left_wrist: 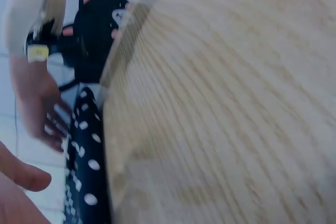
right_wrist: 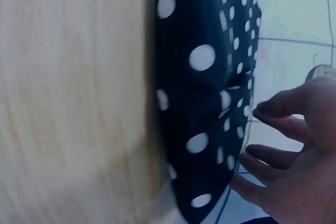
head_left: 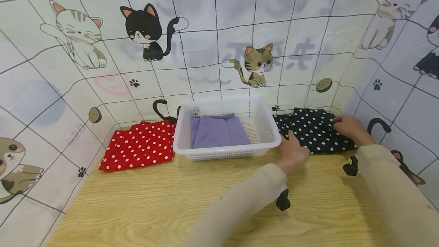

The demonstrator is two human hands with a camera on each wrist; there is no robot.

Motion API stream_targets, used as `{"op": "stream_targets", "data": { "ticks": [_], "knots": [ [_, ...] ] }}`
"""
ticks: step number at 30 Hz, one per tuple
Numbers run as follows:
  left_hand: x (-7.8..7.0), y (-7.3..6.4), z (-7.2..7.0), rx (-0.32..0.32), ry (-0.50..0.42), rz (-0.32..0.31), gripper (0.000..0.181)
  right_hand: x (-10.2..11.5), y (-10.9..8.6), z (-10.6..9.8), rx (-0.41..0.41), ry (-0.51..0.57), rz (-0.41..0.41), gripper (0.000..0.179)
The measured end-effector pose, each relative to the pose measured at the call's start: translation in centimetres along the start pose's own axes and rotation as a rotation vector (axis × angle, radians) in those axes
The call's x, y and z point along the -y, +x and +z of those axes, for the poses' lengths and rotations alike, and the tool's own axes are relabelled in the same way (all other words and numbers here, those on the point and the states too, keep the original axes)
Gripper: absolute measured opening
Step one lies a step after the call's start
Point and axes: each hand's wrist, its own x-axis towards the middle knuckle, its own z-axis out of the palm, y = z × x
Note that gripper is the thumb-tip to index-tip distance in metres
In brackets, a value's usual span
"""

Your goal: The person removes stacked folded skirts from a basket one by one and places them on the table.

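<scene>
A folded black cloth with white polka dots (head_left: 313,130) lies on the table to the right of a white plastic basket (head_left: 226,150). My left hand (head_left: 293,152) is at the cloth's near left part, beside the basket's corner. Over the cloth's right end is my right hand (head_left: 353,129). In the right wrist view its fingers (right_wrist: 273,158) are loosely bent, thumb apart, close to the dotted cloth (right_wrist: 205,98). The left thumb (left_wrist: 31,177) stands clear of the fabric in the left wrist view; the other left fingers are mostly hidden there.
Inside the basket lies a folded purple cloth (head_left: 221,130). A folded red polka-dot cloth (head_left: 140,146) lies left of the basket. The wooden table (head_left: 144,201) meets walls covered with a cat-print sheet (head_left: 205,64) at the back and sides.
</scene>
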Motion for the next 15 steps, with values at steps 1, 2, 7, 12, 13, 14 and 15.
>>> {"op": "stream_targets", "data": {
  "ticks": [1, 2, 7, 12, 13, 14, 15],
  "knots": [
    [-0.3, -0.3, 0.0, -0.013, 0.026, 0.026, 0.076, 0.3, -0.1, -0.1, -0.025, -0.002, -0.005, 0.052],
    [-0.5, -0.5, 0.0, -0.022, 0.033, 0.056, 0.074, 0.7, -0.2, -0.3, -0.050, 0.001, -0.006, 0.051],
    [-2.0, -1.6, -1.0, -0.054, -0.063, 0.207, 0.062, 3.2, -0.5, -1.0, -0.155, 0.036, -0.035, 0.050],
    [-2.6, -1.8, -4.5, -0.080, -0.149, 0.321, 0.055, 6.3, -1.0, -2.0, -0.196, 0.065, -0.128, 0.049],
    [-2.4, -1.7, -5.6, -0.083, -0.155, 0.334, 0.056, 7.0, -1.1, -2.3, -0.197, 0.074, -0.150, 0.048],
    [-2.2, -1.5, -6.6, -0.085, -0.161, 0.348, 0.056, 7.7, -1.2, -2.5, -0.199, 0.084, -0.172, 0.048],
    [-2.0, -1.4, -7.7, -0.087, -0.168, 0.352, 0.057, 8.4, -1.4, -2.8, -0.203, 0.090, -0.190, 0.047]
  ]
}}
